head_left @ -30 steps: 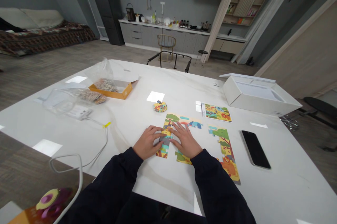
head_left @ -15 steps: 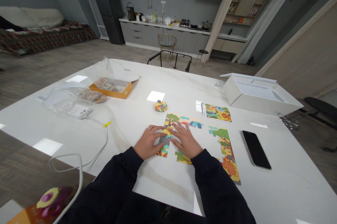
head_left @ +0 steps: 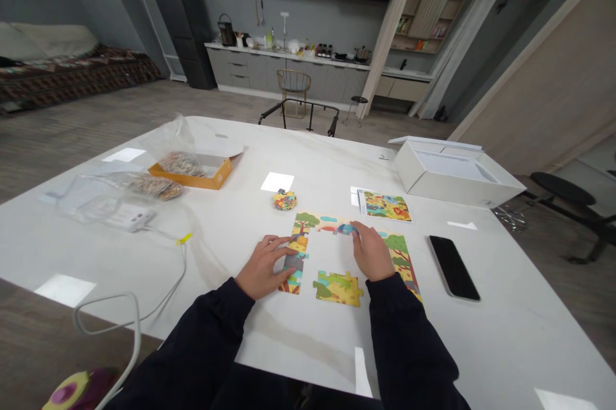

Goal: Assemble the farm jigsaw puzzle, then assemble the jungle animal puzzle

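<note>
A children's jigsaw puzzle (head_left: pixel 302 224) lies part-built on a white table (head_left: pixel 505 307), its bright jungle pieces forming an open frame; the left hand (head_left: pixel 262 267) rests flat on the left column, fingers (head_left: pixel 283 244) slightly apart; the right hand (head_left: pixel 371 251) sits at the top strip, fingers (head_left: pixel 360 235) together, tips touching a blue-animal piece (head_left: pixel 345 228), though whether they grip it is unclear; a loose green-and-yellow piece (head_left: pixel 338 288) lies between the hands.

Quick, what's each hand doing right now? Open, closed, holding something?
Left hand: open, lying flat on jigsaw pieces.
Right hand: fingertips on a blue-animal jigsaw piece; whether it's gripped, I can't tell.
</note>
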### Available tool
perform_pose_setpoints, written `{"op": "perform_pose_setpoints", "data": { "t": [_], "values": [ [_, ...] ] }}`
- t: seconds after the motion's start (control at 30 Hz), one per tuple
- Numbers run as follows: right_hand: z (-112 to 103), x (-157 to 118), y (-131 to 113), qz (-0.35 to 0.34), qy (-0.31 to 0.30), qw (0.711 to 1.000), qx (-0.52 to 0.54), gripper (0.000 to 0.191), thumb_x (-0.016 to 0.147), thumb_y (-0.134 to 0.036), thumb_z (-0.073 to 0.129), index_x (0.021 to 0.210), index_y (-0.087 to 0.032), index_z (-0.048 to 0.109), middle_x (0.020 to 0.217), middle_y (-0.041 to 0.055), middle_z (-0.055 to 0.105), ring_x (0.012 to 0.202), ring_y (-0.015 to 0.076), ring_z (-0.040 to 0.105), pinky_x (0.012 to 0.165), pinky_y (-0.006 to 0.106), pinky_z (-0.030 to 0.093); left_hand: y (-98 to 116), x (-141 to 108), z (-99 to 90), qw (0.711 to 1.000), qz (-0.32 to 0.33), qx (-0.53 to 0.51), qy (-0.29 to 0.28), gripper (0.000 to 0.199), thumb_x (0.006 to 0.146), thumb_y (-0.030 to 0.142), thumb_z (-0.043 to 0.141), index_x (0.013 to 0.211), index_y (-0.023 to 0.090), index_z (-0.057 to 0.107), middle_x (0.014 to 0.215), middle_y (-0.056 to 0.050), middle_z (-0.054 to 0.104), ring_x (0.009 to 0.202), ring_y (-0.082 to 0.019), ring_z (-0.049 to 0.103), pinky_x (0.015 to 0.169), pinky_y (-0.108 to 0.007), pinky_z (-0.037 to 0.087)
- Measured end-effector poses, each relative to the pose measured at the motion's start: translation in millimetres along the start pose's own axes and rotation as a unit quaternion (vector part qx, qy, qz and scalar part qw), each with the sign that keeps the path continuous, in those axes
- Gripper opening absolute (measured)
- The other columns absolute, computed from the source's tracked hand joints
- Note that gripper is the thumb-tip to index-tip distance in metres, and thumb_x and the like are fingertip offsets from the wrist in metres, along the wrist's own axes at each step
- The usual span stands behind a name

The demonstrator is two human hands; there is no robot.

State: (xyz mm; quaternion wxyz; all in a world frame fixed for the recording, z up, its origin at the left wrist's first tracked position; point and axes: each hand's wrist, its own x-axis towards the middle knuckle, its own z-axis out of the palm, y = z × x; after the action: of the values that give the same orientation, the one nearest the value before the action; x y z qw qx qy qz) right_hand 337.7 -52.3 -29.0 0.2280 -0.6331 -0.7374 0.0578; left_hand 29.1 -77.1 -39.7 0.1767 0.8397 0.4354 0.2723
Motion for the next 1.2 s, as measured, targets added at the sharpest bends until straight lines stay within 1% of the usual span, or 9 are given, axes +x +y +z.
{"op": "perform_pose_setpoints", "data": {
  "t": [0.1,0.27,0.53,0.7,0.77,0.87,1.03,1.1,1.2],
  "values": [
    [-3.6,-1.1,14.4,0.023,-0.022,0.999,0.006,0.042,0.101,-0.019,0.037,0.129,-0.012,0.067,0.128,0.0157,0.071,0.121,0.0303,0.065,0.108,0.048,0.05,0.5,0.7,-0.2,1.0,0.006,-0.004,0.004,0.033,0.084,0.025,0.075,0.116,0.03,0.07,0.142,-0.005,0.062,0.123,-0.03,0.053,0.103,-0.051,0.047],
    [5.7,-3.5,12.8,-0.019,-0.023,1.0,0.002,0.039,0.1,-0.021,0.04,0.121,-0.012,0.072,0.134,0.0168,0.068,0.131,0.0305,0.058,0.116,0.049,0.044,2.3,1.6,-0.9,1.0,0.003,-0.005,0.006,0.029,0.084,0.025,0.076,0.113,0.029,0.071,0.138,-0.006,0.064,0.12,-0.03,0.054,0.102,-0.051,0.047],
    [8.6,-6.6,12.6,-0.011,-0.04,0.999,0.027,0.038,0.1,-0.024,0.044,0.125,-0.013,0.069,0.14,0.0169,0.064,0.137,0.0304,0.054,0.118,0.05,0.042,1.0,1.9,-2.8,1.0,0.006,-0.015,-0.005,0.021,0.086,0.026,0.073,0.107,0.027,0.07,0.13,-0.007,0.065,0.123,-0.029,0.054,0.106,-0.05,0.047],
    [-24.1,-4.5,36.2,0.049,0.069,0.994,0.075,0.039,0.1,-0.031,0.043,0.129,-0.017,0.065,0.143,0.0149,0.062,0.134,0.031,0.057,0.113,0.051,0.046,2.5,6.2,-4.2,0.999,0.002,-0.029,0.024,0.033,0.093,0.029,0.065,0.127,0.027,0.061,0.139,-0.009,0.058,0.13,-0.028,0.052,0.11,-0.048,0.046],
    [-44.7,-6.3,54.8,0.11,0.106,0.985,0.082,0.037,0.1,-0.034,0.042,0.123,-0.02,0.068,0.128,0.0127,0.071,0.121,0.0315,0.067,0.104,0.05,0.053,2.2,8.7,-3.7,0.999,0.004,-0.032,0.025,0.035,0.096,0.029,0.061,0.131,0.028,0.059,0.138,-0.009,0.058,0.131,-0.027,0.052,0.111,-0.047,0.046],
    [-70.1,-11.1,83.9,0.171,0.11,0.973,0.111,0.034,0.099,-0.038,0.044,0.115,-0.022,0.07,0.108,0.0107,0.077,0.096,0.0282,0.075,0.086,0.044,0.061,0.1,12.1,-0.8,0.999,0.008,-0.025,0.024,0.035,0.097,0.03,0.06,0.131,0.028,0.058,0.136,-0.009,0.06,0.131,-0.028,0.052,0.111,-0.048,0.045],
    [-80.0,-13.7,115.1,0.093,0.014,0.984,0.151,0.031,0.098,-0.041,0.051,0.113,-0.023,0.071,0.111,0.0087,0.077,0.092,0.0249,0.075,0.082,0.04,0.062,0.4,28.5,6.4,0.999,0.02,-0.011,0.045,0.035,0.096,0.028,0.059,0.13,0.026,0.058,0.135,-0.009,0.061,0.13,-0.028,0.053,0.11,-0.048,0.046],
    [-74.1,-13.2,120.9,0.053,0.008,0.988,0.146,0.032,0.098,-0.041,0.052,0.118,-0.023,0.07,0.119,0.0093,0.075,0.102,0.0264,0.073,0.092,0.045,0.06,3.8,45.0,10.4,0.998,0.04,-0.013,0.039,0.036,0.095,0.026,0.058,0.131,0.026,0.057,0.134,-0.009,0.062,0.13,-0.028,0.054,0.111,-0.048,0.045],
    [-61.1,-12.9,126.3,-0.021,0.029,0.992,0.117,0.035,0.097,-0.04,0.057,0.126,-0.024,0.068,0.137,0.0108,0.066,0.129,0.0301,0.06,0.112,0.054,0.048,8.7,80.7,20.1,0.997,0.073,-0.013,-0.011,0.04,0.093,0.028,0.062,0.133,0.026,0.057,0.138,-0.009,0.061,0.134,-0.029,0.051,0.114,-0.049,0.042]
  ]
}}
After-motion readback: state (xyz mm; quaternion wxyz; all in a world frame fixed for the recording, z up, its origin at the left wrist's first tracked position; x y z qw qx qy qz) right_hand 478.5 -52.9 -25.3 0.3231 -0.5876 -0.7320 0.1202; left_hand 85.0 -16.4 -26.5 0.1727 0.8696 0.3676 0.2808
